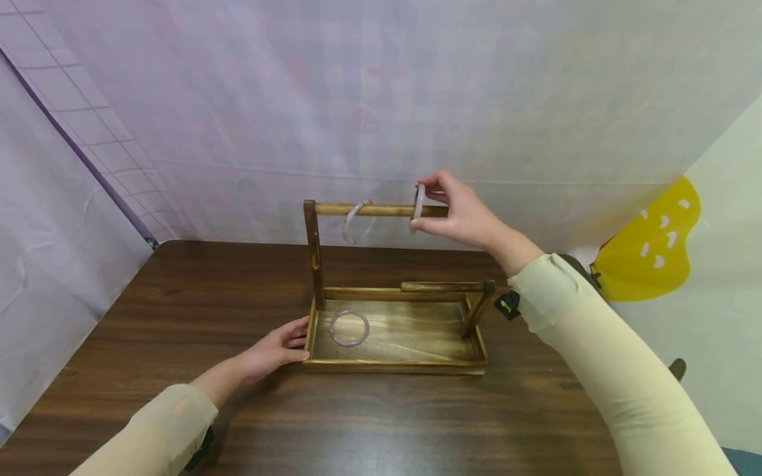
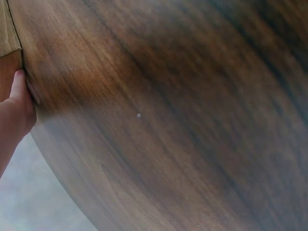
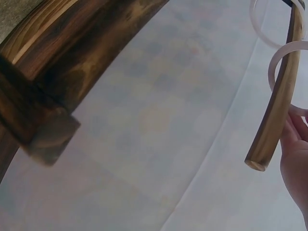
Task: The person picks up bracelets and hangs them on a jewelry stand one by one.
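Note:
My right hand (image 1: pixel 461 208) pinches a pale, translucent bangle (image 1: pixel 419 198) between thumb and fingers. This bangle encircles the upper rod (image 1: pixel 387 210) of a brown wooden stand, near the rod's free end in the right wrist view. Farther left on the same rod hangs another pale bangle (image 1: pixel 346 228). A third bangle (image 1: pixel 331 328) lies flat at the left inside the stand's tray base (image 1: pixel 411 330). At the tray's left end rests my left hand (image 1: pixel 270 354), its thumb by the front corner and its extended fingers against the side.
A shorter, lower rod (image 1: pixel 443 287) on its own post stands at the tray's right. The stand is on a dark wooden table (image 1: pixel 381 423), with a pale cloth (image 1: pixel 381 99) hanging behind it. Beyond the table's right edge is a yellow shape (image 1: pixel 649 244) with white marks.

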The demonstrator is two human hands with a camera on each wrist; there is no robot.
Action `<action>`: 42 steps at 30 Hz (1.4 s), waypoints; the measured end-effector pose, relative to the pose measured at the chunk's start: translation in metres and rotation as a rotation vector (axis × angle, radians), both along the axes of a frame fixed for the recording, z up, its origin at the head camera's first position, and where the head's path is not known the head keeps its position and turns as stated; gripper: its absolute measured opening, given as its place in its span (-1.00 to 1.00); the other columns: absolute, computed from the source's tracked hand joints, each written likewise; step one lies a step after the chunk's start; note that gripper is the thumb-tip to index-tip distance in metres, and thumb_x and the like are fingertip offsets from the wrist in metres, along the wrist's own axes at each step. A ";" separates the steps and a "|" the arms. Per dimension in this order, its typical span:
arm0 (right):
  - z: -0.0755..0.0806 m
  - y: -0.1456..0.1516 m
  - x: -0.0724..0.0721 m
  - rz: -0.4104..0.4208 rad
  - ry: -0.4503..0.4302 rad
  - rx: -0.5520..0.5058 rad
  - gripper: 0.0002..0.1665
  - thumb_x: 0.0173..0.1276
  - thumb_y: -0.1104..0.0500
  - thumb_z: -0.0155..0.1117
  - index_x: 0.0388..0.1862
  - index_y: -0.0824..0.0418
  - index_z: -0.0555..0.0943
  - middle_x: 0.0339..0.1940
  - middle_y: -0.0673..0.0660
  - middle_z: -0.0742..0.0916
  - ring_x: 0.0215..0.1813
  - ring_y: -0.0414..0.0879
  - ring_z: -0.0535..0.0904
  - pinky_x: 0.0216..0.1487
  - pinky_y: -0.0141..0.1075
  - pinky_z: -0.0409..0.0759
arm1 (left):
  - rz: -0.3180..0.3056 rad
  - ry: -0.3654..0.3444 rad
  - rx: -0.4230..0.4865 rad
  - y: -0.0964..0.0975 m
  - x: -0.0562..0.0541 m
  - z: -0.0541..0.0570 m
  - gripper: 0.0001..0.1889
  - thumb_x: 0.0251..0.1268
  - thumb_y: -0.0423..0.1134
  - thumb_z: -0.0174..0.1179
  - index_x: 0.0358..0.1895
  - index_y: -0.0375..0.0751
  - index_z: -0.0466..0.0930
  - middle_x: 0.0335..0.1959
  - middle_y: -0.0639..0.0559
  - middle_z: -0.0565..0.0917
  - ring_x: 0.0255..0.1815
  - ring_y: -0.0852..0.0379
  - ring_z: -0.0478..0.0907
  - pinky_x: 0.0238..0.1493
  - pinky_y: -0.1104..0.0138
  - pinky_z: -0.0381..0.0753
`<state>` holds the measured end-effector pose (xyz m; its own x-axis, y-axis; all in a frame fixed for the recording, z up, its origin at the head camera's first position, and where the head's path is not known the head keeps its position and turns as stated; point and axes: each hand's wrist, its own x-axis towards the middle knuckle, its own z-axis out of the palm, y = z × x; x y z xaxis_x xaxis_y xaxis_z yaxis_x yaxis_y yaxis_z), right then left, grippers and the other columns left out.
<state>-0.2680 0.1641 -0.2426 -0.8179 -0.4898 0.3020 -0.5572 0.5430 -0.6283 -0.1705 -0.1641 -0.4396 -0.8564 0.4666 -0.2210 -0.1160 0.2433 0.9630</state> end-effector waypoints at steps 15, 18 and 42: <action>0.000 -0.010 0.003 0.041 0.092 0.067 -0.31 0.11 0.16 0.41 0.18 0.34 0.36 0.24 0.29 0.50 0.32 0.14 0.37 0.39 -0.10 0.28 | 0.001 -0.006 0.007 0.000 0.002 0.000 -0.21 0.25 -0.45 0.09 0.44 -0.47 -0.20 0.37 -0.52 0.10 0.38 -0.39 0.10 0.31 -0.01 0.32; 0.000 -0.012 0.003 0.045 0.113 0.112 -0.28 0.11 0.13 0.41 0.20 0.35 0.35 0.25 0.28 0.50 0.33 0.15 0.36 0.40 -0.08 0.27 | 0.003 -0.009 0.009 0.000 0.002 0.000 -0.21 0.25 -0.45 0.09 0.44 -0.47 -0.20 0.37 -0.52 0.10 0.38 -0.39 0.10 0.31 -0.02 0.32; -0.005 -0.021 0.002 0.034 0.207 0.335 -0.17 0.09 -0.05 0.39 0.24 0.35 0.35 0.21 0.27 0.53 0.27 0.16 0.41 0.35 -0.04 0.30 | -0.017 -0.008 0.010 0.001 0.003 0.000 -0.21 0.28 -0.43 0.09 0.45 -0.46 -0.21 0.38 -0.51 0.08 0.39 -0.40 0.08 0.31 -0.03 0.31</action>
<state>-0.2664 0.1434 -0.2478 -0.7378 -0.6153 0.2777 -0.6750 0.6777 -0.2916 -0.1674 -0.1635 -0.4392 -0.8467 0.4830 -0.2232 -0.1195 0.2361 0.9644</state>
